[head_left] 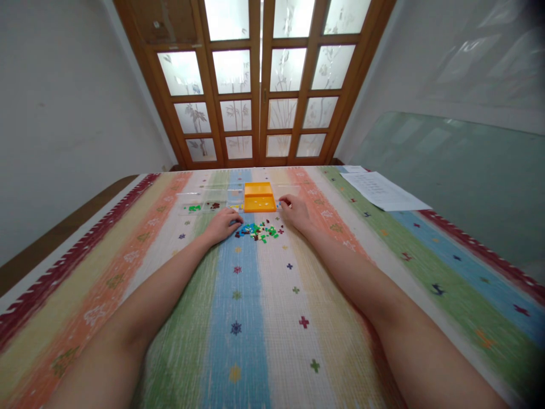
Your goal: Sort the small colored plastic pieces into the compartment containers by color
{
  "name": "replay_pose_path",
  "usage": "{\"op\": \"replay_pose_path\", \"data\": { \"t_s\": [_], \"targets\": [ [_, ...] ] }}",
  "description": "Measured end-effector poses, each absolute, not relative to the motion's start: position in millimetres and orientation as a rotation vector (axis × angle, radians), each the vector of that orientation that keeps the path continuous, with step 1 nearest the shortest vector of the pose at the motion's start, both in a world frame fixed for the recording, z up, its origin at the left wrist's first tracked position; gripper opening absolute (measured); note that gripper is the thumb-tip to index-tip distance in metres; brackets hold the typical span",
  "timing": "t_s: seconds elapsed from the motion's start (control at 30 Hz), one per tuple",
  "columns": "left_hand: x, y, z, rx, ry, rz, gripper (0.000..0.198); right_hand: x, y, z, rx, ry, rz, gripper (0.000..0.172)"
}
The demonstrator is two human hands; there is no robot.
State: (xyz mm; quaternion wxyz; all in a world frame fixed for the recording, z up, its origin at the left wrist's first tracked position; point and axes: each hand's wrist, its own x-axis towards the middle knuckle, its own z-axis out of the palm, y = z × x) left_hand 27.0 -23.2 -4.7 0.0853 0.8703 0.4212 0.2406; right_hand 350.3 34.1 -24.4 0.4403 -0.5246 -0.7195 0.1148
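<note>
A heap of small coloured pieces (259, 230) in green, blue, white and dark red lies on the striped cloth. My left hand (222, 222) rests at the heap's left edge, fingers curled down on the cloth by the blue pieces. My right hand (293, 211) sits at the heap's upper right, fingers bent, tips near the orange tray (259, 197). What either hand pinches is too small to make out. Left of the tray stands a clear divided box (208, 202) with green and dark red pieces in its compartments.
The striped cloth (264, 318) covers a wide table. A sheet of printed paper (383, 190) lies at the back right. Wooden glazed doors (259, 85) stand behind the table, and a glass pane (460, 176) leans at the right.
</note>
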Motion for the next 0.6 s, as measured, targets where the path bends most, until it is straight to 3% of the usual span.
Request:
{"op": "replay_pose_path", "data": {
  "t_s": [0.33, 0.6],
  "targets": [
    [28.9, -21.9, -7.9, 2.357, 1.321, 0.884, 0.015, 347.9, 31.8, -23.4, -1.301, -1.814, 0.270, 0.025],
    [17.5, -1.1, -15.6, 1.567, 1.322, 1.367, 0.015, 347.3, 31.1, -24.3, -1.278, -1.855, 0.248, 0.025]
  ]
}}
